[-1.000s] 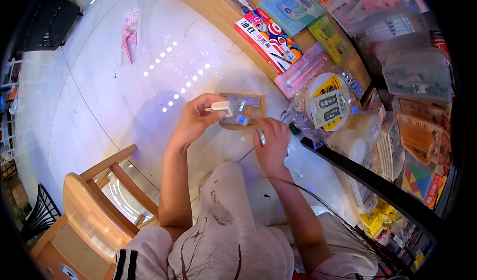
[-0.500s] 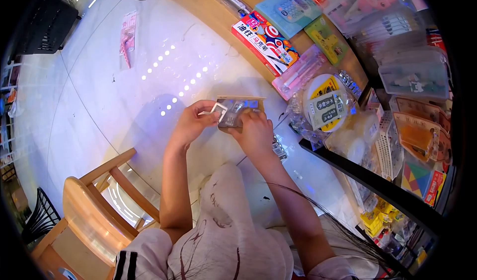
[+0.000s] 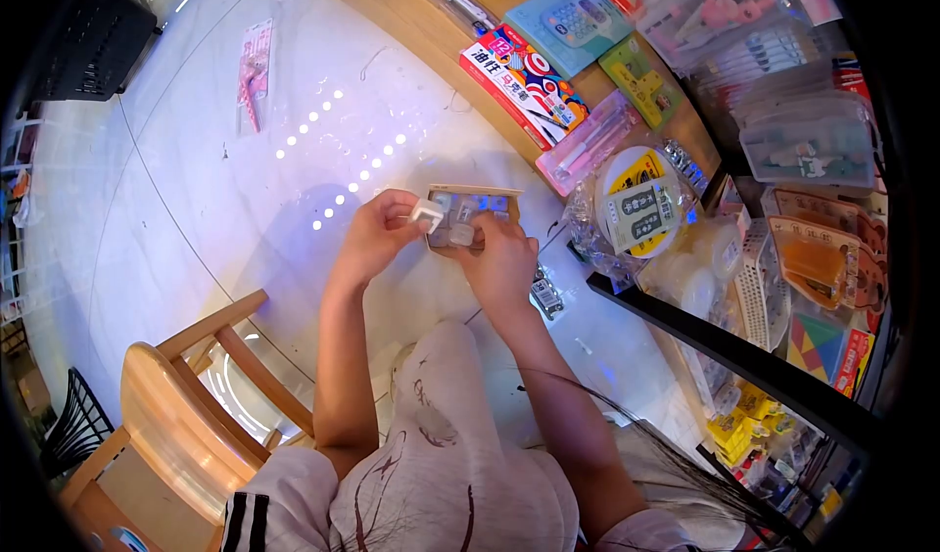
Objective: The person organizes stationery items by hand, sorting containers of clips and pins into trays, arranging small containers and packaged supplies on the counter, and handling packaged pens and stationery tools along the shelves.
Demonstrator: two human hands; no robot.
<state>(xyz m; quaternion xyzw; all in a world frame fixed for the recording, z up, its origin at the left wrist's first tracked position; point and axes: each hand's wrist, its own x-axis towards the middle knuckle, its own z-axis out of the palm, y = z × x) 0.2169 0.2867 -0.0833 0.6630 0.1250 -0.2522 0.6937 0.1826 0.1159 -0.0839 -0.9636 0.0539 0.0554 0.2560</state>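
Observation:
My left hand (image 3: 375,237) pinches a small white square piece (image 3: 426,213) that looks like a frame, at the left edge of an open cardboard box (image 3: 470,190). Small clear and bluish pieces (image 3: 482,204) lie inside the box. Reaching over the box's front right side, my right hand (image 3: 502,266) is closed with its fingertips at a small translucent piece (image 3: 461,233). What exactly that piece is cannot be made out. Below the right wrist, a small dark packet (image 3: 546,294) rests on the pale tiled floor.
On the right, a wooden surface (image 3: 392,14) bears a marker box (image 3: 524,87), a blue calculator pack (image 3: 568,25) and a round tub (image 3: 641,205). A black bar (image 3: 725,356) borders a shelf of packaged goods. A wooden stool (image 3: 186,425) stands left; a pink packet (image 3: 254,77) lies on the floor.
The white piece has turned in my left fingers and shows a different side. My right fingers have shifted slightly, and the translucent piece now shows at their tips.

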